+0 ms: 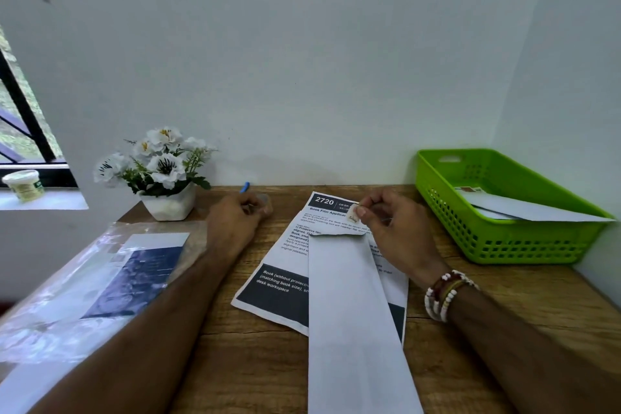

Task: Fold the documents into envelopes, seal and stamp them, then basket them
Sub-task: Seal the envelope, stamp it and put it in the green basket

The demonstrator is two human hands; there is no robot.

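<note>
Standing beside the wooden desk, logging largest first. A plastic sleeve of papers is lying along the left edge. The green basket is sitting in the rear right corner, with at least one white sealed envelope in it. A printed document is lying flat mid-desk. A long white envelope is lying across it, its far end just below the right hand. A flower pot is standing rear left.

The right hand is pinching a small pale stamp between thumb and fingertips, just above the envelope's far end. The left hand is resting near the pot, fingers curled. Something grey is blurring at its tips, so I cannot tell whether it is holding anything. A blue pen is poking out behind it.

Risks, as I am judging them: nothing is pinning the envelope, so it may be sliding on the slick document under pressure, leaving the stamp crooked or overhanging. The stamp may also be clinging to the fingers, or landing on the document instead.
</note>
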